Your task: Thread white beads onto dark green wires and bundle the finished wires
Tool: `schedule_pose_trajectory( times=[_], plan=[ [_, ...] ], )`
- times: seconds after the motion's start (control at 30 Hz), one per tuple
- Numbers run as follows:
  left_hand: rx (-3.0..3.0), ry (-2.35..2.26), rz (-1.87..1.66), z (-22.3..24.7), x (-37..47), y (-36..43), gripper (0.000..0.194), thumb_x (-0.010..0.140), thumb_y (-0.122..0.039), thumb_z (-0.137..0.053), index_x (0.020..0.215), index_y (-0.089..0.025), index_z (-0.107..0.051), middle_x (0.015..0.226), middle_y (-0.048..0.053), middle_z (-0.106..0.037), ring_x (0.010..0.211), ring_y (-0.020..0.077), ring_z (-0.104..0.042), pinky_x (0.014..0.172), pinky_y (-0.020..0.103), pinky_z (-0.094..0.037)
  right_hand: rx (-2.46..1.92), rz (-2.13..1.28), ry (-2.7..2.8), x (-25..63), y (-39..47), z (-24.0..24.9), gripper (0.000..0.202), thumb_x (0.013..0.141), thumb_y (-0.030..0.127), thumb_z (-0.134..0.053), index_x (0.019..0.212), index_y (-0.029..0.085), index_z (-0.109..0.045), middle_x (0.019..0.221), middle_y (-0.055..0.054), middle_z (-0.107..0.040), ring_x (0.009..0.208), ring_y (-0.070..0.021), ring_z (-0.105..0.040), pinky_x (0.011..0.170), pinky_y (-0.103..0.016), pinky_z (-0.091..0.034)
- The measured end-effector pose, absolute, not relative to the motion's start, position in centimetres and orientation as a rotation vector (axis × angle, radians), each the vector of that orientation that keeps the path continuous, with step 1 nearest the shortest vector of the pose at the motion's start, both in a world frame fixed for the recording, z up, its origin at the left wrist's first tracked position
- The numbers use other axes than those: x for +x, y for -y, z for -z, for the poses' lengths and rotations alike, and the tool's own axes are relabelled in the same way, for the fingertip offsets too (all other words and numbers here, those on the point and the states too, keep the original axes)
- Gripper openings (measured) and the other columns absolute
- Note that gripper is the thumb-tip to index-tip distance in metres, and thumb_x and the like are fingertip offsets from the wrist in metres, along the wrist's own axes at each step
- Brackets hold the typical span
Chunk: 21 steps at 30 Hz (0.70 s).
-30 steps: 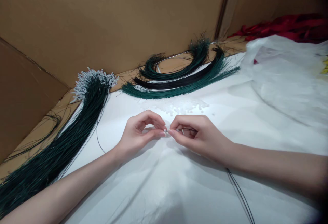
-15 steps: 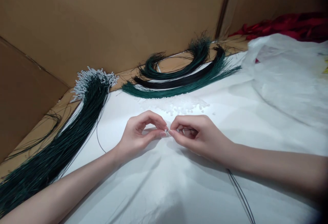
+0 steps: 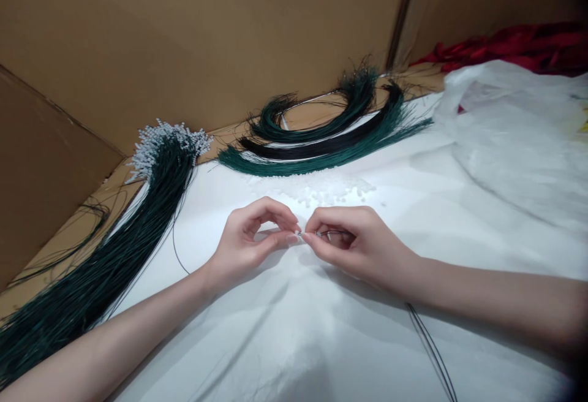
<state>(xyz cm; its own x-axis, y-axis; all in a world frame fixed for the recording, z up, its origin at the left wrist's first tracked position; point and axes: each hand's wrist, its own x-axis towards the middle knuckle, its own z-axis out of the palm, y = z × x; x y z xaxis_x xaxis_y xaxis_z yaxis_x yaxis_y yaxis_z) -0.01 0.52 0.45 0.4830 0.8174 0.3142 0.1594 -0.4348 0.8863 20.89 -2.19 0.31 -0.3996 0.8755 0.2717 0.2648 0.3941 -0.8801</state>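
Observation:
My left hand is closed in a pinch on a tiny white bead, its thumb and forefinger meeting near the middle of the view. Right against it, my right hand pinches thin dark wires; the tips meet at the bead. Whether a wire end passes through the bead is too small to tell. The wires run back under my right wrist, and their tails hang out below the forearm. Just beyond my fingertips lies a scatter of small white beads on the white sheet.
To the left lies a thick bundle of dark green wires with white-beaded tips. Several curved bunches of green and black wire rest behind the beads. A clear plastic bag and red fabric are at right; cardboard walls stand behind.
My left fingers have drawn very slightly away from my right fingertips, showing a little more between them. The right hand and everything else look still.

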Motion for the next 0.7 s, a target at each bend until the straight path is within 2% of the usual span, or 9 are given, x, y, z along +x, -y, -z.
schedule_pose_trajectory(
  times=[0.7],
  plan=[
    [1.891, -0.794, -0.981, -0.38, -0.13, -0.53, 0.019, 0.079, -0.009, -0.076, 0.093, -0.019, -0.066, 0.088, 0.001, -0.069, 0.081, 0.0111, -0.067, 0.077, 0.021, -0.053, -0.962, -0.988, 1.88, 20.97, 2.2, -0.09, 0.014, 0.086, 0.013, -0.059, 0.073, 0.015, -0.062, 0.057, 0.006, -0.044, 0.051, -0.0044, -0.034, 0.051, -0.019, -0.029]
  ],
)
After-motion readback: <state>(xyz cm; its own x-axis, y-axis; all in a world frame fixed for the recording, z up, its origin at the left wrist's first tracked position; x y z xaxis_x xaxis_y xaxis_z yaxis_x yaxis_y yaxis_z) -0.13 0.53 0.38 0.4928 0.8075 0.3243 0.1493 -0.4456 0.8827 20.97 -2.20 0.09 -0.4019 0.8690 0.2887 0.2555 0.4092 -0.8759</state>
